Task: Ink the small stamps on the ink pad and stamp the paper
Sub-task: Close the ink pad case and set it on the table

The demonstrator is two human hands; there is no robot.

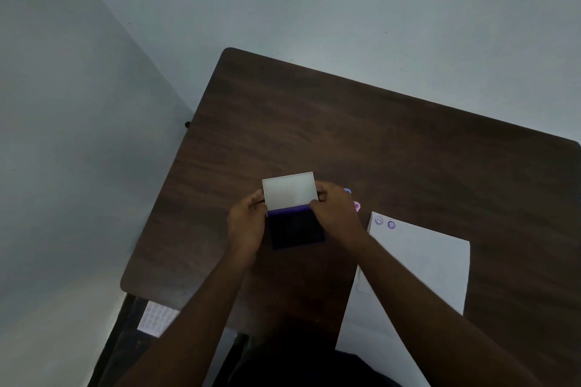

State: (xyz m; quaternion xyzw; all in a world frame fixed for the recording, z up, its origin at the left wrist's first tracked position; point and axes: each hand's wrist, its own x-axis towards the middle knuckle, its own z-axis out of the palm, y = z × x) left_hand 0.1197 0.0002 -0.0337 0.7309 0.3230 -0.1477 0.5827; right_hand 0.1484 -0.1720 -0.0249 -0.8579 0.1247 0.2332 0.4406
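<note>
A dark blue ink pad [297, 229] lies on the brown table [408, 151] with its white lid [289, 190] tilted up behind it. My left hand [248, 223] pinches the lid's left edge. My right hand [334, 214] pinches its right edge. Two small stamps, one blue [347, 191] and one pink [357, 206], peek out just behind my right hand. The white paper [418, 267] lies to the right, partly under my right forearm, and carries two round purple prints [385, 223] near its top left corner.
A pale patterned sheet [157, 317] sits below the table's near left corner. Grey walls stand behind and to the left of the table. The table's far edge runs diagonally toward the right.
</note>
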